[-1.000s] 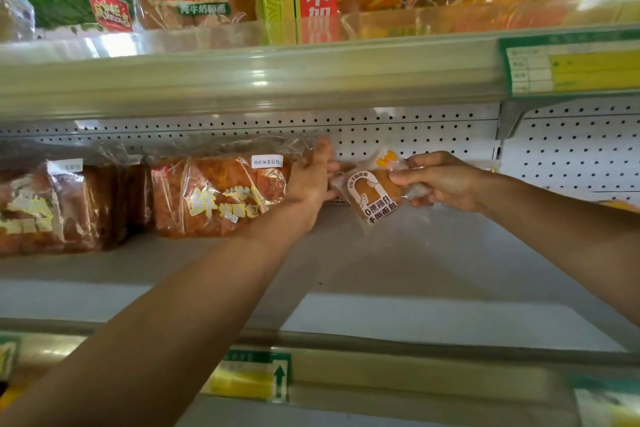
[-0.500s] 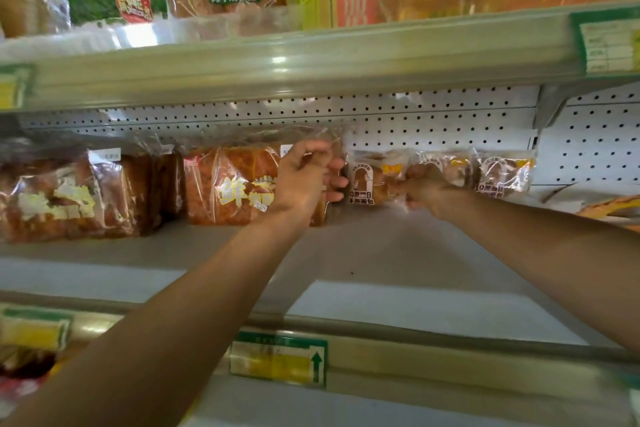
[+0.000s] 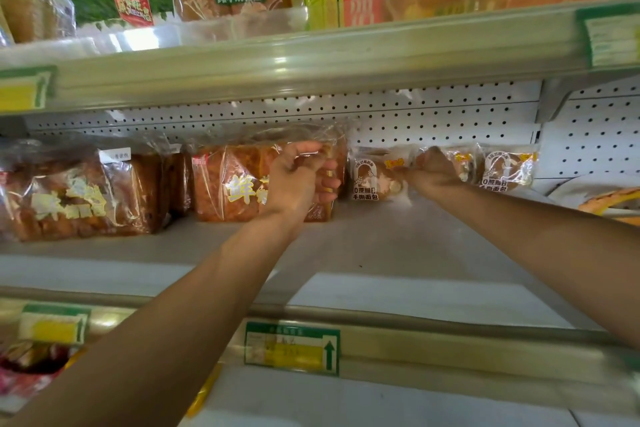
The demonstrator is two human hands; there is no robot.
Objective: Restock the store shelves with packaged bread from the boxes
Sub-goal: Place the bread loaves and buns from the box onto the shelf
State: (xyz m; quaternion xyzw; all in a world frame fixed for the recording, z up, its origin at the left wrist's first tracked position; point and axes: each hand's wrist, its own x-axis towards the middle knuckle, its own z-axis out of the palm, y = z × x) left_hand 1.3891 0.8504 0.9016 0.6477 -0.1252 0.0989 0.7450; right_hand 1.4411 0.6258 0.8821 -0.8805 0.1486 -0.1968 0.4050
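1. Packaged bread sits at the far back of the middle shelf (image 3: 398, 246): large loaf bags (image 3: 239, 180) on the left, small bun packets on the right, against the perforated back panel (image 3: 433, 114).
2. Left hand (image 3: 301, 180) up against the right end of the nearest large loaf bag, fingers (image 3: 327, 182) curled loosely around its edge; whether actually squeezing the wrapper, cannot tell.
3. Right hand (image 3: 433, 168) closed at the seam between the small bun packet (image 3: 372, 177) and the next packet (image 3: 462, 166) to its right; fingers bunched together, seemingly pinching wrapper, though exact grip is hidden.
4. Third small packet (image 3: 504, 168) standing further right, label facing out.
5. Step in hand, judged: setting small packets upright in a row.
6. To do well: steady the loaf bag with the left so nothing topples sideways.
7. Press the packet back until touching the panel, label forward, base flat.
8. Close gaps between neighbours, then let go gently; light packets likely to tip.
9. Bare near half of the shelf suggests more rows to fill.
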